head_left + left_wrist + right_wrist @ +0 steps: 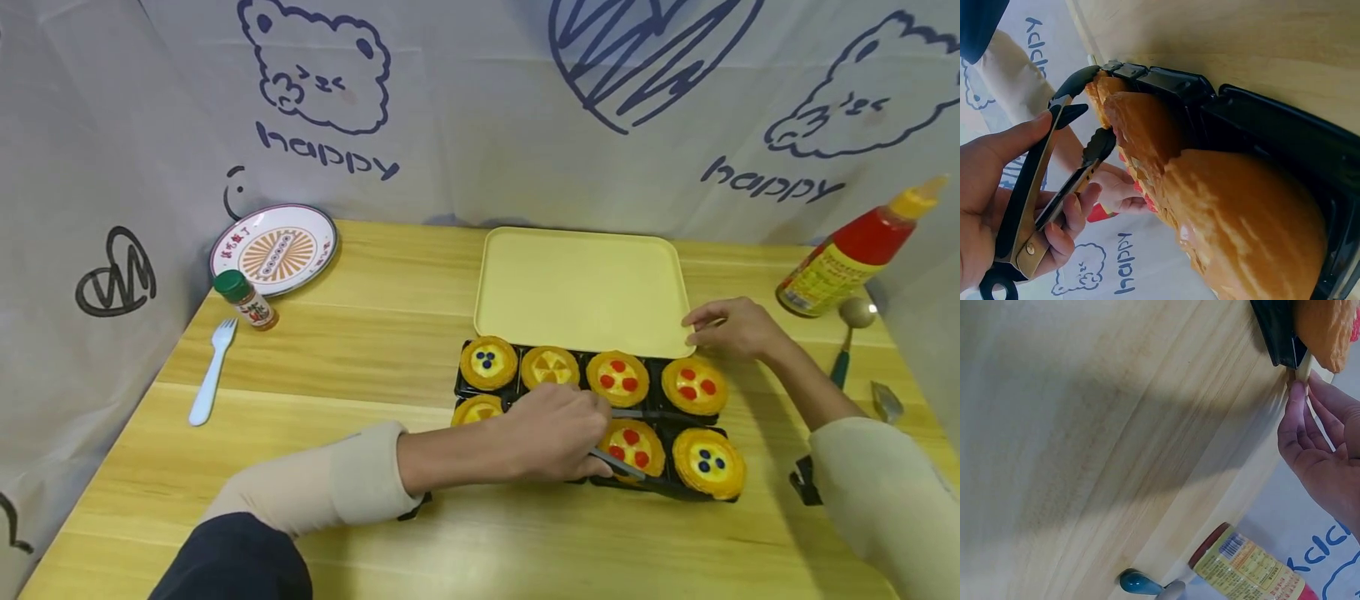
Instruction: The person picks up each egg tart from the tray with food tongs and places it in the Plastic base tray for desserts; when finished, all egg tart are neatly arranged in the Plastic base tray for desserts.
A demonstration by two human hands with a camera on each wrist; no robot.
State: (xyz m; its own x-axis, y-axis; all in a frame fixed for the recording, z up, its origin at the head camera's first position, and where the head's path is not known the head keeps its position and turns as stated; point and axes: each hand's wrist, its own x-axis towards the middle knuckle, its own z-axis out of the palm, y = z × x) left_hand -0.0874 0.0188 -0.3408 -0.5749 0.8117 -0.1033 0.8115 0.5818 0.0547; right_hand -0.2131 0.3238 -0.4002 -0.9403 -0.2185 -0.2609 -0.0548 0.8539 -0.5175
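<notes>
The left hand (555, 433) lies over the near row of the black tart tray (468, 385), fingers curled round a pair of black tongs (637, 471). In the left wrist view the tongs (1041, 200) are pinched between thumb and fingers, their tips parted slightly and close to the crust of a tart (1147, 131). In the head view the tongs lie across the near side of the red-dotted tart (632, 446) in the tray's near row.

The right hand (731, 327) rests at the near right corner of the yellow tray (581, 287), which lies directly behind the black tart tray. Its fingers are nearly straight, fingertips (1297, 394) touching the yellow tray's edge; no grip is evident.

The black tart tray holds seven visible tarts: four in the far row, three showing in the near row, one partly hidden by the left hand.

Left of the black tart tray, well apart on the tabletop (360, 350), are a white fork (212, 371), a green-capped spice jar (246, 300) and a patterned plate (273, 248). To the tray's right stand a red sauce bottle (855, 250) and a spoon (851, 329).
</notes>
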